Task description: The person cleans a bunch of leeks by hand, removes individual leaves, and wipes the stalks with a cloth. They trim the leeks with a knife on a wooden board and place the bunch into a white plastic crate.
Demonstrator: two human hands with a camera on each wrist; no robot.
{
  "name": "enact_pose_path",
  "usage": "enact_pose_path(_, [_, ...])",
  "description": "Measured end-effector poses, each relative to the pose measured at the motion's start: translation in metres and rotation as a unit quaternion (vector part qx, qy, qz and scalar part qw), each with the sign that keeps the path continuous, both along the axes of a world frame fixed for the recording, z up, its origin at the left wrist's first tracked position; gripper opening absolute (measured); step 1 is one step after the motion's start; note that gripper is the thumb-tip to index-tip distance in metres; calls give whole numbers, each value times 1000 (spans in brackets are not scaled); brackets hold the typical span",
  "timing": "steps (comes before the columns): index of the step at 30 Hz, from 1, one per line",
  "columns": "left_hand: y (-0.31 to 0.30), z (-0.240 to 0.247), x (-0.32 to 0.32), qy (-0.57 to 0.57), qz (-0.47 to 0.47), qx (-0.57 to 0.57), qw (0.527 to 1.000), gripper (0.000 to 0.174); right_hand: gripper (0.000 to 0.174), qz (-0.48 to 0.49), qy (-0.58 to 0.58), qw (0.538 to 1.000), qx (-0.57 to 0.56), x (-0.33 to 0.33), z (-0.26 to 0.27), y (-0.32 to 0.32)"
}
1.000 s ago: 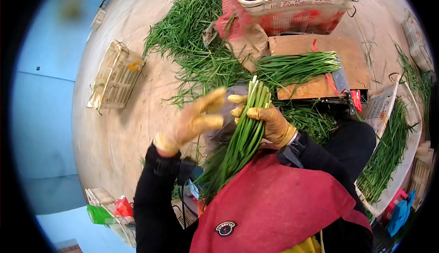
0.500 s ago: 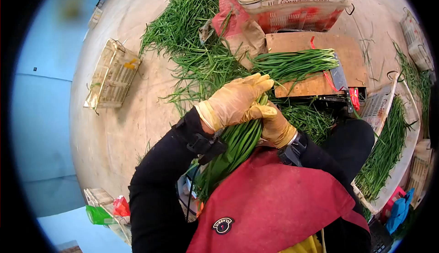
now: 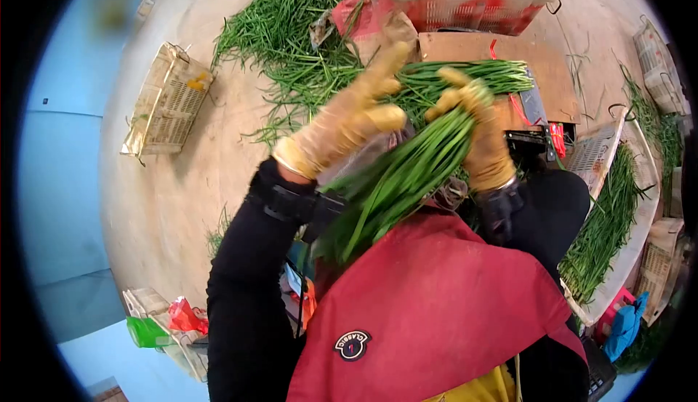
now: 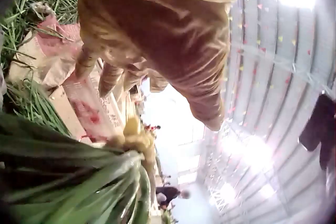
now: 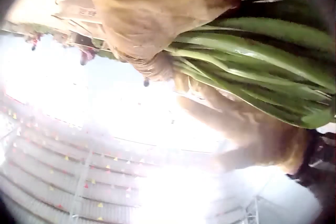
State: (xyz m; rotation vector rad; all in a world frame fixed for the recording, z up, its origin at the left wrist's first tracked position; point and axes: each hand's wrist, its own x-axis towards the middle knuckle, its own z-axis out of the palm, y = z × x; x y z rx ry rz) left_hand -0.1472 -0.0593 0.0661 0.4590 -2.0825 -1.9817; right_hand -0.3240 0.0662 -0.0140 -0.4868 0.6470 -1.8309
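My gloved right hand grips a bunch of garlic chives near its pale stem ends, with the leaves trailing down left across the apron. To the left of that bunch, apart from it, my gloved left hand is raised with its fingers extended and holds nothing. In the left wrist view the chive leaves fan out below the left hand. The right wrist view has the right hand wrapped round the stems. Just beyond, a second bundle of chives lies on a wooden board.
A grey metal blade and red ties are at the board's right side. Behind stands a red-and-white crate. Loose chives pile on the floor. A crate of chives sits right, another crate left.
My left hand came onto the stem ends beside the right hand, then drew back to the left. The right hand has moved up and right with the bunch.
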Motion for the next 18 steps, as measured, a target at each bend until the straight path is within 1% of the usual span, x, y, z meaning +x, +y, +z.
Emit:
enact_pose_path(1, [-5,1,9,2,17,-2,1000,83,49,-33,-41,999,-13,-15,-3,3])
enact_pose_path(2, [-13,2,18,5,35,-7,999,79,45,-65,-5,998,-12,-37,-12,9])
enact_pose_path(3, [-18,3,28,-6,67,-33,997,78,40,-111,9,994,-4,-51,-6,16])
enact_pose_path(4, [-23,4,36,-16,99,-60,993,79,36,-166,-14,986,29,-63,-6,22])
enact_pose_path(5, [-29,7,44,-25,130,-87,987,82,33,-205,3,978,35,-71,-4,29])
enact_pose_path(6, [-32,11,51,-20,167,-91,982,79,31,-245,20,968,40,-78,0,36])
enact_pose_path(8, [-34,23,59,-4,215,-106,971,71,30,-284,16,957,48,-103,-9,47])
enact_pose_path(11, [-38,31,67,64,257,-63,962,47,30,-326,13,943,63,-122,-16,60])
enact_pose_path(14, [-29,32,59,71,268,-84,957,35,29,-351,3,934,66,-133,-22,68])
enact_pose_path(15, [-24,31,51,82,276,-73,955,28,29,-355,4,932,69,-134,-22,71])
enact_pose_path(18, [-12,19,37,46,248,-132,959,26,31,-364,22,927,87,-135,-22,77])
